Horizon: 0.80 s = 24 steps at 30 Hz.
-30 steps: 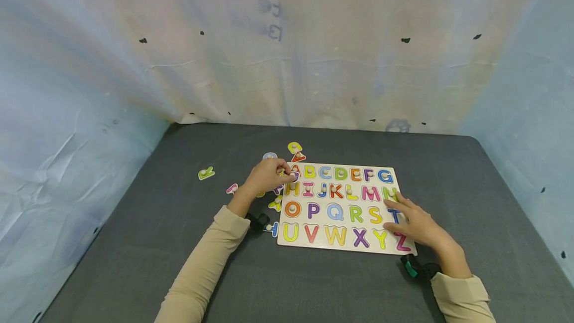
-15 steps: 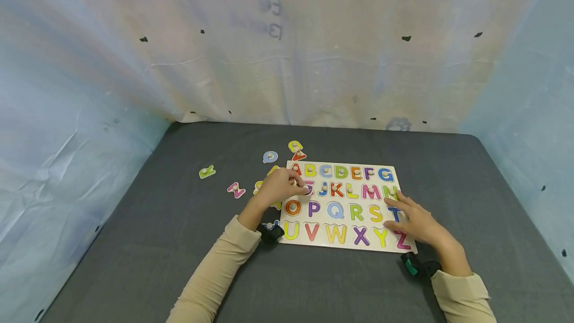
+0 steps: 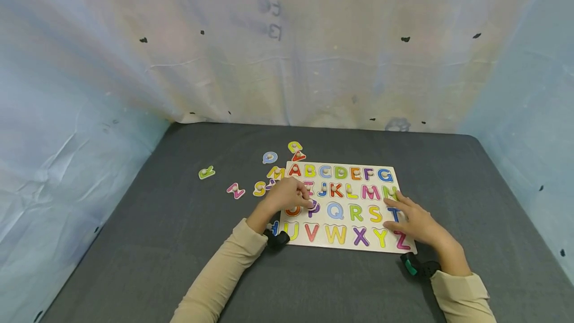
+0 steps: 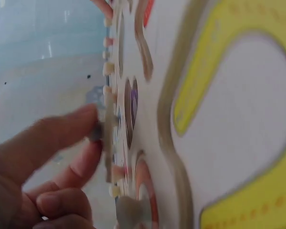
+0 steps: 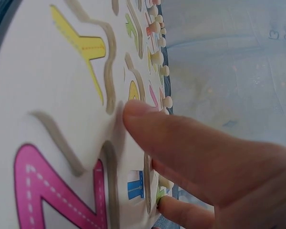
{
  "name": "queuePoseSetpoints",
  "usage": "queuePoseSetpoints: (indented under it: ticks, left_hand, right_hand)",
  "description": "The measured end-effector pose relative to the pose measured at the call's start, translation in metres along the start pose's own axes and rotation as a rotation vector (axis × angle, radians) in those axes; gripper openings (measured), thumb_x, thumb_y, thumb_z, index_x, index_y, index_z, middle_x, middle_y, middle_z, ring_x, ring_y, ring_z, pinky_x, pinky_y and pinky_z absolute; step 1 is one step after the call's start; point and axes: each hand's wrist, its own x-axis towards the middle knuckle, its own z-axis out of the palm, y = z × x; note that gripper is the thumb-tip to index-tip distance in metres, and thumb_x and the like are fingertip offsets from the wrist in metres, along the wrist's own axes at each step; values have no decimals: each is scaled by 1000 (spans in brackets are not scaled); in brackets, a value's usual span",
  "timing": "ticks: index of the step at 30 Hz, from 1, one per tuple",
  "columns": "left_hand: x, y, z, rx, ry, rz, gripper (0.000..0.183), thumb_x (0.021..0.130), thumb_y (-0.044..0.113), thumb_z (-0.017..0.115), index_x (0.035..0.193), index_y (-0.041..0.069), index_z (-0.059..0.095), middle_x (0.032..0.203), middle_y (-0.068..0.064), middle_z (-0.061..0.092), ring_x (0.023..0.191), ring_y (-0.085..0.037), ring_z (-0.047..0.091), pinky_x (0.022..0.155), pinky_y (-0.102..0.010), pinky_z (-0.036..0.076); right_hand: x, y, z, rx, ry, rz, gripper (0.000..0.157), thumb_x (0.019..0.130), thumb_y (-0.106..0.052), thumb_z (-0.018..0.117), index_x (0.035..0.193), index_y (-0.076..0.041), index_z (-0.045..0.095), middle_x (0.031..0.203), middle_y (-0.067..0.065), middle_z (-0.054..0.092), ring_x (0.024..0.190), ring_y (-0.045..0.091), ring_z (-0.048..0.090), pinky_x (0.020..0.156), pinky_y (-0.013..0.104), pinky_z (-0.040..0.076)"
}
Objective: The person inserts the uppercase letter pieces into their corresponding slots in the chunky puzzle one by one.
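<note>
Your left hand [image 3: 287,196] pinches a letter piece [image 4: 108,143] by its knob; the piece lies just beyond those fingers, roughly face-parallel to the board [image 3: 346,212], by the printed P [image 3: 316,208]. Contact and long axis: can't tell. Your right hand [image 3: 414,221], farther off, rests straight fingers on the board's right side.
</note>
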Motion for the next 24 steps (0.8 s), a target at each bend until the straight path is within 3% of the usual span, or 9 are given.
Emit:
queuePoseSetpoints:
  ticks: [8,17,24]
  left_hand:
    - [2,-1,3,75,-41,15,16,75,25,82,71,14,72,61,6,49,55,-8,42,48,-20,29]
    - [3,-3,3,86,-86,110,9,80,19,77,88,16,78,67,6,51,63,-9,42,54,-20,28]
    - [5,-2,2,105,-60,95,8,78,23,79,82,16,77,72,5,55,70,-9,43,57,-20,31]
  right_hand:
    - [0,2,1,2,-7,4,76,82,-42,71,142,-4,44,153,34,22,135,61,22,97,80,21]
    - [0,2,1,1,0,-3,76,82,-42,71,142,-3,45,152,35,23,135,61,23,97,80,22]
    - [1,2,1,4,1,-2,76,82,-41,71,142,-3,45,152,35,23,135,61,23,97,81,20]
